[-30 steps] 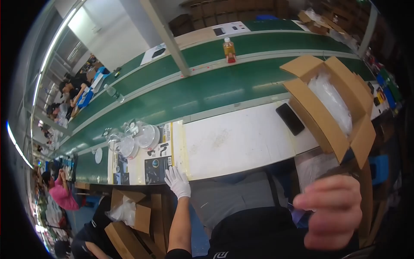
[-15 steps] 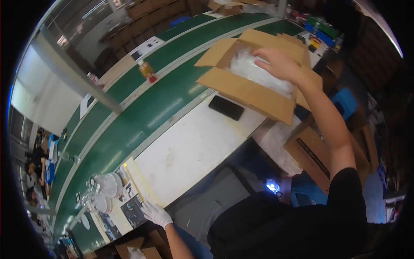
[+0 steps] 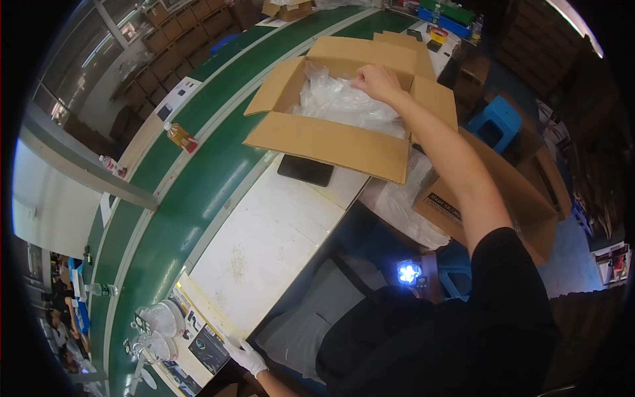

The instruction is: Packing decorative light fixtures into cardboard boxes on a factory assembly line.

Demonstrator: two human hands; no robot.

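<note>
One crinkled clear plastic liner is lying inside the open brown cardboard box on the white bench, directly under the right hand, whose fingers are curling down, pinching it. Far nearer than the white-gloved left hand, resting on printed sheets.

Open brown cardboard box sits on the white table's far end, beside the green conveyor belt, all four flaps folded outward. Inside: crumpled clear plastic bags, filling most of the opening. Bare right hand rests on the plastic at the box's far side, fingers curled down into it, grip unclear.
</note>
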